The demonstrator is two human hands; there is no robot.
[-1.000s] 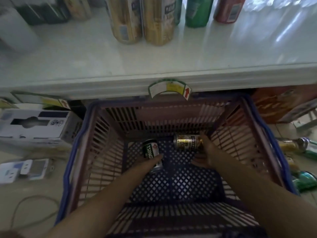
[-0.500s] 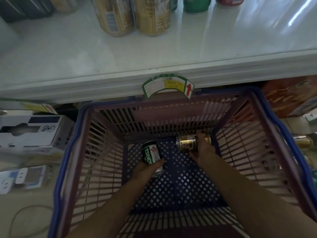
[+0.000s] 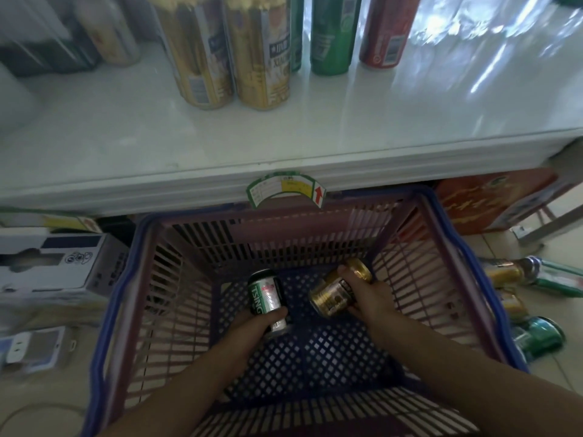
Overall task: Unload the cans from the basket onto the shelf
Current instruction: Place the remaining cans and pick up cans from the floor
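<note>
Both my arms reach down into a pink slatted basket [image 3: 176, 298] with a blue rim, standing on the floor under a white shelf [image 3: 284, 134]. My left hand [image 3: 252, 326] is wrapped around a green and silver can [image 3: 265, 294] near the basket floor. My right hand [image 3: 369, 298] grips a gold can [image 3: 331, 298], tilted and lifted off the bottom. A second gold can end [image 3: 359, 269] shows just behind my right fingers. On the shelf stand two tall gold cans [image 3: 258, 58], green cans [image 3: 331, 36] and a red can [image 3: 385, 33].
A white printed box [image 3: 53, 266] and a power strip [image 3: 34, 348] lie left of the basket. Several loose cans [image 3: 536, 335] lie on the floor to the right. An orange carton [image 3: 489, 200] sits under the shelf. A curved price tag [image 3: 287, 190] hangs on the shelf edge.
My left hand has closed around the green can. My right hand has gripped the gold can and tipped it up off the basket floor. The view has shifted up the shelf.
</note>
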